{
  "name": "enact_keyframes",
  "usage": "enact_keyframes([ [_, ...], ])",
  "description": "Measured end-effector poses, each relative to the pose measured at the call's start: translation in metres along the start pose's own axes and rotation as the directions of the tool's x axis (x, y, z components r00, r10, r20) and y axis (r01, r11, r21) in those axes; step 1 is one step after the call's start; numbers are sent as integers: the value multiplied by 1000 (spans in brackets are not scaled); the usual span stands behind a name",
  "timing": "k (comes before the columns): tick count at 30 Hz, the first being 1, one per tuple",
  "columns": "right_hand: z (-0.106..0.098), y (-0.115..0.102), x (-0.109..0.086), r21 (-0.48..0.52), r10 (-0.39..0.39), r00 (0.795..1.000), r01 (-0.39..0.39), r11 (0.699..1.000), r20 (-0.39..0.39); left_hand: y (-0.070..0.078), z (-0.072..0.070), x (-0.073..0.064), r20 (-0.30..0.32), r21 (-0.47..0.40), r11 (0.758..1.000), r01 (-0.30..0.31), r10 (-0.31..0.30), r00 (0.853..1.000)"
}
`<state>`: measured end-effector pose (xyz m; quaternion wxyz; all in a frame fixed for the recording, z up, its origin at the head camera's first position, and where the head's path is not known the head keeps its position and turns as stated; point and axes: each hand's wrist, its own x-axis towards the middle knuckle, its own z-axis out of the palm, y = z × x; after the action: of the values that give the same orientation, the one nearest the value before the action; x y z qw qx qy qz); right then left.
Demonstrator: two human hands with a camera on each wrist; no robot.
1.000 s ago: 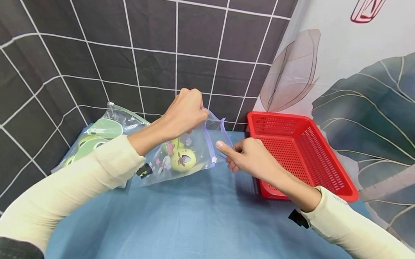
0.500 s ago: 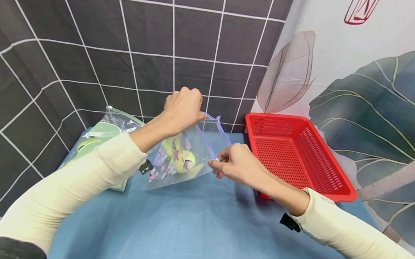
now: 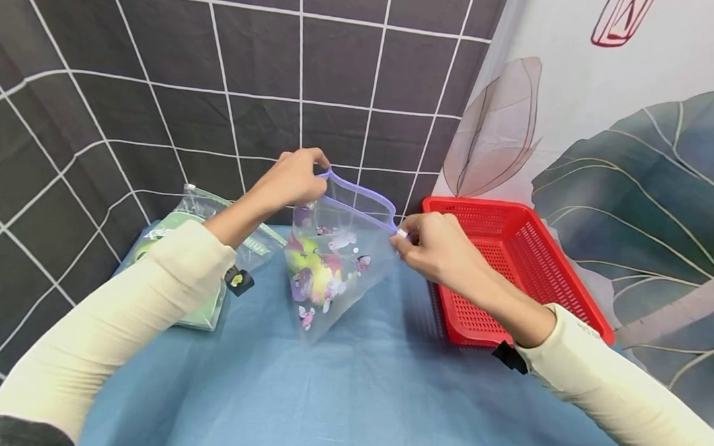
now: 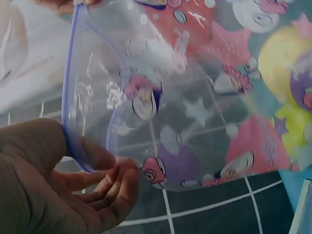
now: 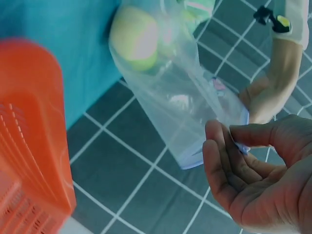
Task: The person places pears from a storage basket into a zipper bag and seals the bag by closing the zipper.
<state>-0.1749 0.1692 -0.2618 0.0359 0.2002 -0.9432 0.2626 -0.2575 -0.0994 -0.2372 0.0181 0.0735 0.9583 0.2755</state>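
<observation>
A clear zip bag (image 3: pixel 363 270) with a purple zip edge and cartoon prints hangs between both hands, tilted over the blue cloth. Its two purple lips stand apart. Round yellow-green things (image 3: pixel 315 264) lie at the bottom of the bag; a pale yellow one (image 5: pixel 134 36) shows in the right wrist view, its kind unclear. My left hand (image 3: pixel 297 177) pinches the far left corner of the purple edge between thumb and fingers. With thumb and forefinger, my right hand (image 3: pixel 440 247) pinches the other end, by the white slider (image 3: pixel 401 233).
A red perforated plastic basket (image 3: pixel 448 332) stands to the right, just behind my right hand. To the left, partly behind my left forearm, lies another clear zip bag (image 3: pixel 203 198) with green things inside. Blue cloth (image 3: pixel 336 397) covers the table; a dark gridded backdrop (image 3: pixel 341 60) rises behind.
My right hand first moved left onto the bag's slider end, then up and right with it. My left hand shifted slightly left. The bag now hangs more upright, with its mouth facing up.
</observation>
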Motion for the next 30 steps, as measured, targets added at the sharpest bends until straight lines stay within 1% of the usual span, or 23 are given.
enact_keyframes([
  [3,-6,2,8,-17,-16,999,15,1000,-46,-8,-6,2,12,-87,995,56,-55,998],
  [5,-9,3,13,-26,-31,997,30,999,-70,-12,-9,2,16,-152,985,84,-82,996],
  [7,-12,4,18,-36,-46,994,43,998,-94,-16,-13,0,11,-218,971,99,-99,995],
  [11,-18,6,27,-33,-54,990,50,998,-127,-24,-18,-7,-30,-282,953,112,-125,992],
  [14,-22,9,31,-20,-36,989,34,999,-141,-31,-19,-14,-46,-283,954,103,-121,992],
  [17,-26,12,34,4,-18,988,19,1000,-152,-38,-20,-21,-68,-307,949,65,-90,994],
  [19,-27,14,35,22,-11,986,15,1000,-168,-42,-20,-27,-100,-335,942,29,-66,993],
  [22,-28,18,36,46,0,979,10,999,-202,-49,-19,-37,-155,-401,915,-34,-31,987],
  [25,-27,24,37,60,21,972,-7,998,-233,-56,-16,-45,-200,-442,890,-111,23,979],
  [28,-26,30,38,84,49,965,-28,996,-259,-63,-14,-50,-226,-476,860,-187,86,970],
  [30,-26,34,39,116,70,960,-40,992,-272,-69,-13,-50,-241,-496,839,-224,115,964],
])
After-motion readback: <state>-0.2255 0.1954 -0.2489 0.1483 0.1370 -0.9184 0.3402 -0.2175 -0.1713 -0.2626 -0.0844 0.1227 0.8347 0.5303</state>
